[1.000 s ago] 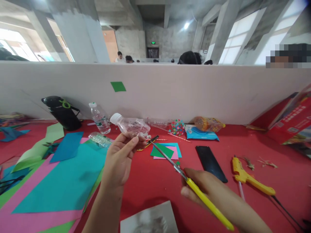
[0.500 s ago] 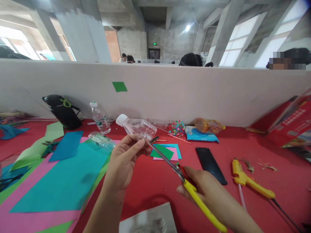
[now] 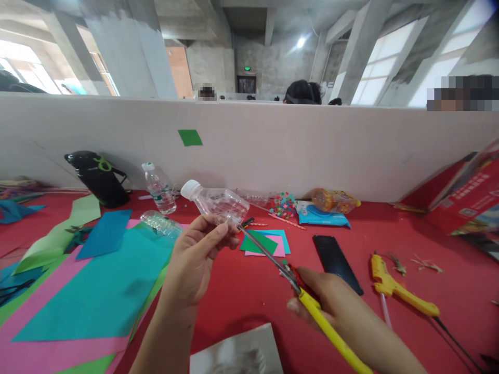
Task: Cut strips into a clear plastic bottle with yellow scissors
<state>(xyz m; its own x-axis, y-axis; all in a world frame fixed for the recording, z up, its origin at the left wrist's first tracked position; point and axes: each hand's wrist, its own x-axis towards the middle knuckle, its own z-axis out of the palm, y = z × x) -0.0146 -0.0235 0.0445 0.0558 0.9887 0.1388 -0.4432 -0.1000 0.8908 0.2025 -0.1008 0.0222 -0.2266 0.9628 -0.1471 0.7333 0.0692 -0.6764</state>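
Observation:
My left hand (image 3: 198,249) pinches the open lower end of a clear plastic bottle (image 3: 224,202). The bottle lies tilted above the table, its white cap (image 3: 189,190) pointing left. In my right hand (image 3: 323,296) are long-nose pliers (image 3: 325,332) with yellow handles. Their long, thin metal jaws reach up and left, the tips at the bottle's edge close to my left fingertips. Whether the tips grip the plastic I cannot tell. Small red and green bits show by the pliers' pivot, partly behind my thumb.
Coloured paper sheets (image 3: 89,296) spread over the left. A black flask (image 3: 97,179) and a water bottle (image 3: 159,189) stand behind them. On the right lie a phone (image 3: 337,265) and a yellow glue gun (image 3: 403,291). A white partition (image 3: 273,150) closes the back.
My right hand and the pliers have shifted slightly right and down. The bottle and my left hand sit slightly further left, as the whole view moved a little.

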